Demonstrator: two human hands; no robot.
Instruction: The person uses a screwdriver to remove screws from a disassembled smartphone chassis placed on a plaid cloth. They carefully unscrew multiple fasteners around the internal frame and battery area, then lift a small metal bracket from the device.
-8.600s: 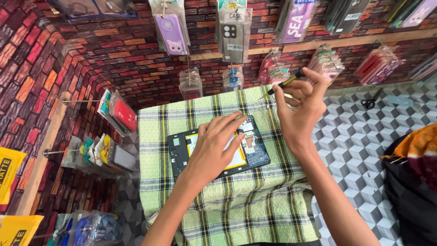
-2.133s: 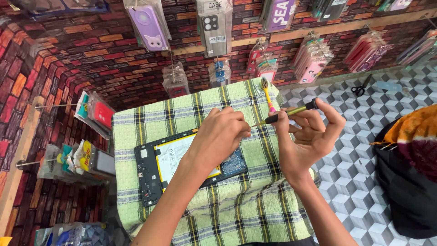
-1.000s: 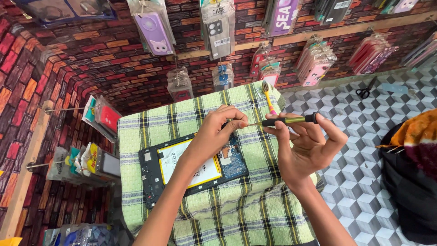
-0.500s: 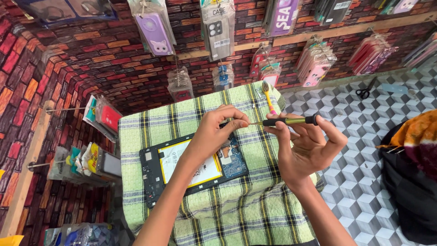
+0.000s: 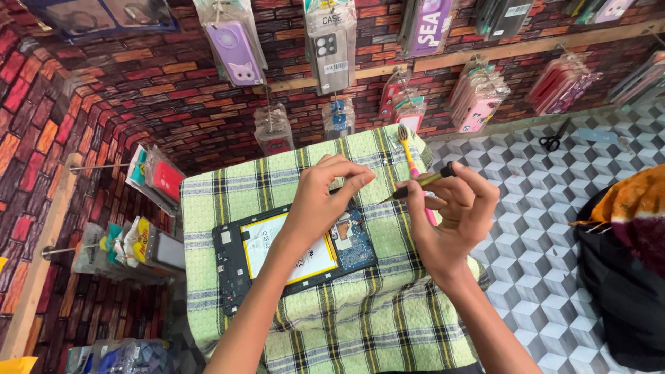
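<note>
Screwdriver [image 5: 419, 183] in right hand [image 5: 454, 218], opened tablet [image 5: 294, 249] beneath

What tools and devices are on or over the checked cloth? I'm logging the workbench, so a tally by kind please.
Opened tablet: 1
Screwdriver, held in the right hand: 1
Toothbrush: 1
Total: 3
The left hand holds no tool that I can make out.

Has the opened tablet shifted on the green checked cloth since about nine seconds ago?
Yes. The opened tablet now lies nearer the left edge of the green checked cloth and more tilted; earlier it sat closer to the middle and straighter.
</note>
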